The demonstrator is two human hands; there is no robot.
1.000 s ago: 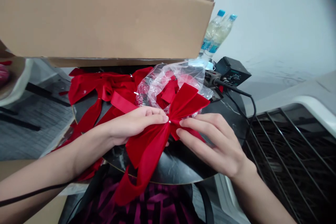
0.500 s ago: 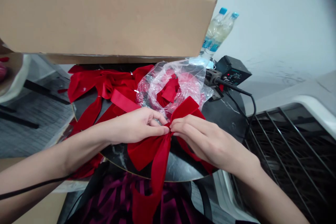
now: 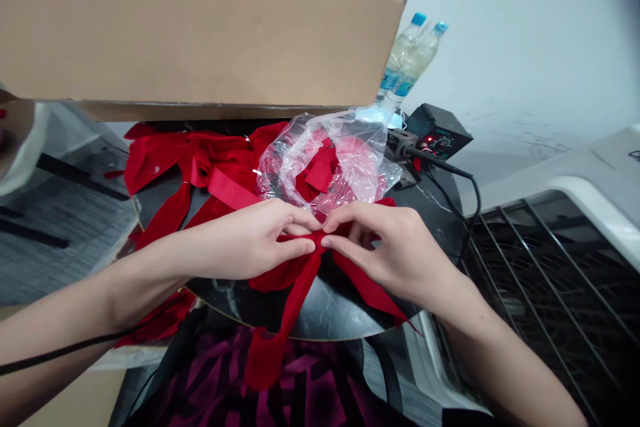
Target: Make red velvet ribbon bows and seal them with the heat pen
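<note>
A red velvet bow (image 3: 295,280) lies at the near edge of a round black marble tabletop (image 3: 340,310), one tail hanging over the rim. My left hand (image 3: 250,243) and my right hand (image 3: 390,250) meet at the bow's centre knot, both pinching it with fingertips touching. My right hand covers the bow's right loop. Just behind my hands sits a crumpled clear plastic bag (image 3: 335,160) with red ribbon pieces inside. A pile of more red bows (image 3: 190,170) lies at the left of the tabletop.
A large cardboard box (image 3: 200,27) overhangs the back of the table. Two plastic bottles (image 3: 407,63) stand behind it, beside a black control unit (image 3: 437,137) with a cable. A dark wire rack (image 3: 550,293) is on the right.
My hands have closed in on the bow's centre. The right loop, spread upward before, is now folded down under my right hand, and the tail hangs lower over the table edge.
</note>
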